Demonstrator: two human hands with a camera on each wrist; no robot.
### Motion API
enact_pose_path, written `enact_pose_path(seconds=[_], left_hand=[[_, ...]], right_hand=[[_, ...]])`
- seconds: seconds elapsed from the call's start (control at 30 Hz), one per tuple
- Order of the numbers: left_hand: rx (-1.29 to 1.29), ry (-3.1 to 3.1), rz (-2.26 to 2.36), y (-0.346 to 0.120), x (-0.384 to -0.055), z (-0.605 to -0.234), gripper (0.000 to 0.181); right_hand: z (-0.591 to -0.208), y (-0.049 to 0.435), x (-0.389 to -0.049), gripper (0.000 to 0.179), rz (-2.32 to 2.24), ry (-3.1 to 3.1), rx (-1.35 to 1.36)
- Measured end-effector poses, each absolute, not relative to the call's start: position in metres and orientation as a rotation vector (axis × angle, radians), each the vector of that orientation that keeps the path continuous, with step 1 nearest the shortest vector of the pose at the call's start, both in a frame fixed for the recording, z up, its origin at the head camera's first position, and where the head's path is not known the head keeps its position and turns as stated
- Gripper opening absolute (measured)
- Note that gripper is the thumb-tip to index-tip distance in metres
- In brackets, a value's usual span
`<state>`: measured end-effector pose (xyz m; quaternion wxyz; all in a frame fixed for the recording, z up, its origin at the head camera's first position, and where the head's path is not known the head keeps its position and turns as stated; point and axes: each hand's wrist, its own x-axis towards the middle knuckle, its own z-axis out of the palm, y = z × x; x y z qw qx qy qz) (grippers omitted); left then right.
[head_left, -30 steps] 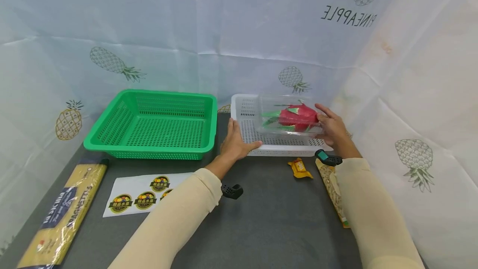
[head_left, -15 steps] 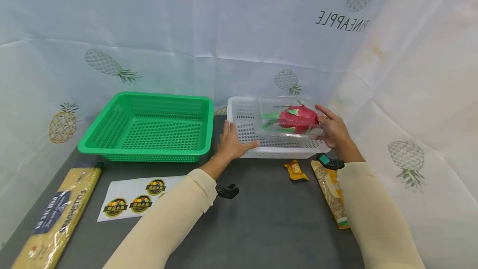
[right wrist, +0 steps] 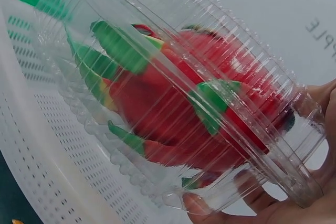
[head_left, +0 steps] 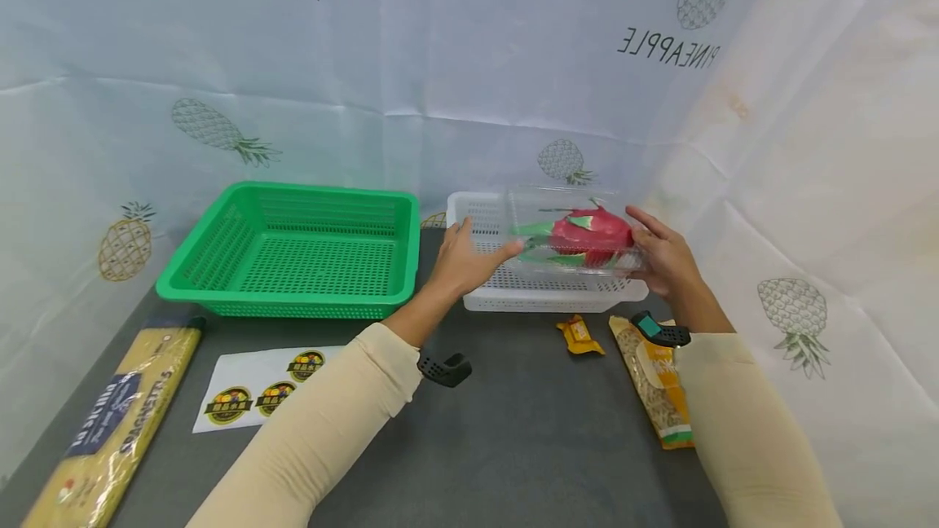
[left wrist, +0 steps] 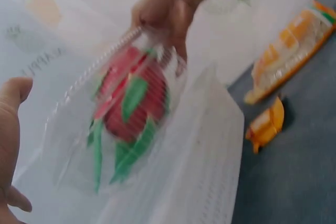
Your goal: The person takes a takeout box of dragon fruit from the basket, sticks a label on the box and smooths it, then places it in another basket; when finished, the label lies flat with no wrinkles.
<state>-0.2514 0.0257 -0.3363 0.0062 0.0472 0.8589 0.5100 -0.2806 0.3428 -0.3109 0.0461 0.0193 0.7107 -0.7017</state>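
Note:
My right hand (head_left: pixel 666 261) grips the right end of a clear plastic clamshell box (head_left: pixel 524 206), thumb and fingers around it. Inside lies a red dragon fruit (head_left: pixel 596 231) with green scales, large in the right wrist view through the ribbed lid (right wrist: pixel 157 3). The box is tilted over the white perforated basket (head_left: pixel 557 301), overlapping its back rim in the head view. My left hand (head_left: pixel 464 261) is spread at the box's left end, thumb pointing toward it. In the left wrist view a gap shows between its fingers (left wrist: pixel 10 129) and the box.
A green basket (head_left: pixel 286 310) stands at the left. In front of it lie a sheet of round stickers (head_left: pixel 242 373) and a spaghetti pack (head_left: pixel 117 406). A small orange wrapped piece (head_left: pixel 579 336) and an orange-and-clear bag (head_left: pixel 653 381) lie before the white basket. A pineapple-print curtain hangs behind.
My left hand has left the white basket's left rim and moved up and right toward the box. My right hand has shifted slightly right with the box.

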Motion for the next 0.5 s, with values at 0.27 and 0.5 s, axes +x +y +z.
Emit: enact_pose_path(seconds=[0.27,0.5], left_hand=[[0.109,2.43,1.817,0.03,-0.239,-0.32,0.102],[0.069,2.069,2.054,0.031,-0.228,-0.319,0.107]], right_hand=[[-0.304,0.332,-0.26,0.057,-2.221,2.038,-0.135],[-0.302,0.322,-0.245,0.055,-2.245,1.999,-0.191]])
